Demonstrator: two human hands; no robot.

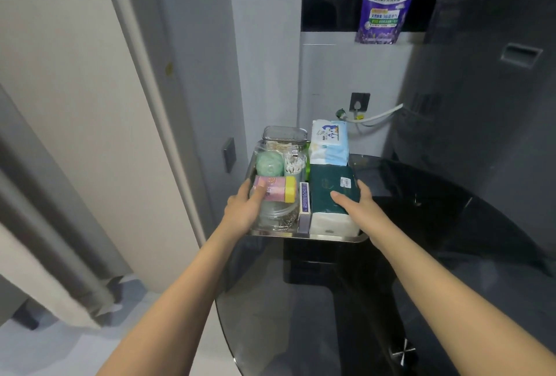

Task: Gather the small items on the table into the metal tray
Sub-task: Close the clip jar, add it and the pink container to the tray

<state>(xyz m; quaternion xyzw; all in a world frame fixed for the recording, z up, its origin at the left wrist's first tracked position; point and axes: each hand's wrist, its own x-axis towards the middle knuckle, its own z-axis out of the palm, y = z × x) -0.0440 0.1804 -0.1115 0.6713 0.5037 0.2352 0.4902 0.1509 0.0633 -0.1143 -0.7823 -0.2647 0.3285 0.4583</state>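
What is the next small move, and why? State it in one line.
Likely press the green tissue pack down with the right hand resting on it, while the left hand steadies the pink tube; the metal tray looks packed and no loose items show on the table.

LOCATION: home utility corner | EVIDENCE: detergent pouch (387,5) above fingers (341,198); wall socket (360,101), hose (382,115) beyond fingers; curtain (60,240) left of fingers
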